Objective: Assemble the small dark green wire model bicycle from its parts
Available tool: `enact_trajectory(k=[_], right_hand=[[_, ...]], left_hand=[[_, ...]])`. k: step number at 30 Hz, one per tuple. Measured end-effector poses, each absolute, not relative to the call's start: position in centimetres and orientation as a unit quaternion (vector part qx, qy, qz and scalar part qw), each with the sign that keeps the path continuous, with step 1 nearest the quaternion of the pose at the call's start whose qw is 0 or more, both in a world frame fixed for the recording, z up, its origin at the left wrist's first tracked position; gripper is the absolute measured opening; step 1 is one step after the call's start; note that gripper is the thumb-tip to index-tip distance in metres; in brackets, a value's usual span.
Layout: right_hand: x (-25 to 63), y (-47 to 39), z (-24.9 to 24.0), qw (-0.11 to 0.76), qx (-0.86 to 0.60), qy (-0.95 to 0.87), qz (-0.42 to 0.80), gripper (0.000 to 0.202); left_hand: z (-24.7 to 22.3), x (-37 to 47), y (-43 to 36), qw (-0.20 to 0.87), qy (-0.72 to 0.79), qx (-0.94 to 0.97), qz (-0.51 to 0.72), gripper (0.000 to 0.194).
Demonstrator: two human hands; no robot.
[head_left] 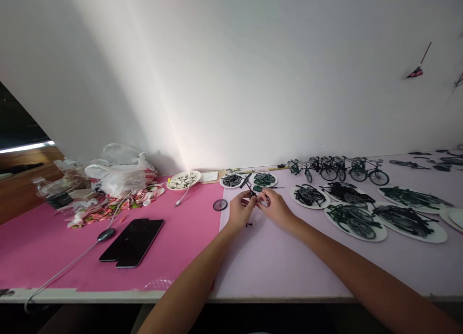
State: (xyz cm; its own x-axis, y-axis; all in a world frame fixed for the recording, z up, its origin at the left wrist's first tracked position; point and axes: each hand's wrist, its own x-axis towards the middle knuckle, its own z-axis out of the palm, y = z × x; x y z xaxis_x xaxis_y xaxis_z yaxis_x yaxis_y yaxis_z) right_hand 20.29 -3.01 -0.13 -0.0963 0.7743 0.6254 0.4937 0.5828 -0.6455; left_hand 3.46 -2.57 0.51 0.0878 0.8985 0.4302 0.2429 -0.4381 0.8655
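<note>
My left hand (241, 209) pinches a small black model bicycle part (246, 180) that sticks up above the fingers. Close against it, my right hand (274, 207) has its thumb and fingers pinched together at the part's lower end; what sits between them is too small to make out. A loose spoked wheel (220, 205) lies flat on the table to the left of my hands. Just below them rests a tiny black curved piece (249, 224). Behind my hands are a plate of black parts (232, 185) and a plate of green parts (270, 184).
More plates of bicycle parts (356, 235) spread to the right. Several assembled model bicycles (369, 171) stand along the wall. On the left, two dark phones (132, 242), a cable puck (106, 234), a plastic bag (119, 175) and a plate of white pieces (169, 186) occupy the pink surface.
</note>
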Motion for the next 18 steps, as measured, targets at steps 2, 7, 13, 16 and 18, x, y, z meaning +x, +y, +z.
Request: enact_trajectory(k=[2, 7, 13, 16, 18], right_hand=[[20.3, -3.0, -0.1, 0.514, -0.437, -0.725, 0.141, 0.035], [20.3, -3.4, 0.4, 0.52, -0.439, -0.719, 0.142, 0.037], [20.3, -4.8, 1.3, 0.365, -0.426, -0.776, 0.289, 0.041], [20.1, -5.3, 1.3, 0.308, -0.427, -0.791, 0.311, 0.043], [20.0, -5.3, 1.1, 0.295, -0.429, -0.794, 0.315, 0.04]], left_hand=[[0.3, 3.5, -2.4, 0.313, 0.426, 0.667, 0.525, 0.036], [0.5, 3.3, -2.0, 0.311, 0.433, 0.656, 0.535, 0.032], [1.1, 2.6, -1.7, 0.267, 0.456, 0.653, 0.542, 0.028], [1.1, 2.3, -1.6, 0.239, 0.463, 0.662, 0.538, 0.026], [1.0, 2.3, -1.6, 0.225, 0.466, 0.671, 0.531, 0.024]])
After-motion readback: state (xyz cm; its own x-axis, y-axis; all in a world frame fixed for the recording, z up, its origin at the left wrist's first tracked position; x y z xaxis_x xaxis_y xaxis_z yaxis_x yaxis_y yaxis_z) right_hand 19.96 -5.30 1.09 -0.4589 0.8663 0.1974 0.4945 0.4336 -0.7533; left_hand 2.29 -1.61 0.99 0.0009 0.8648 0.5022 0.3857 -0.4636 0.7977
